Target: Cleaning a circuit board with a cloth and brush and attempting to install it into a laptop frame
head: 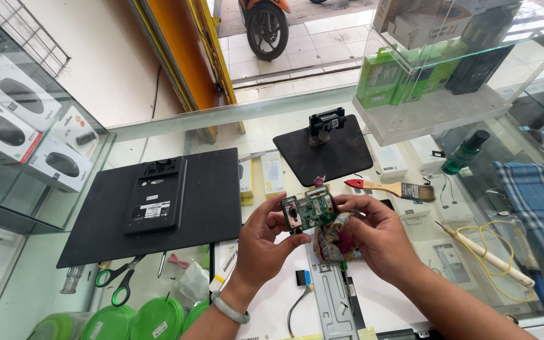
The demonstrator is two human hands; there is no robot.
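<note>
Left hand [266, 242] and right hand [376, 236] both pinch a green circuit board [310, 209] above the glass counter [234, 119], the right also clutching a rag [334, 242], largely hidden.

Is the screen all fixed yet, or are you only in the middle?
In the middle. Done: the monitor lies face down with its stand taken off. In hand: the left hand and right hand hold a green circuit board beside a cloth. Left: the board is not back in the monitor.
</note>
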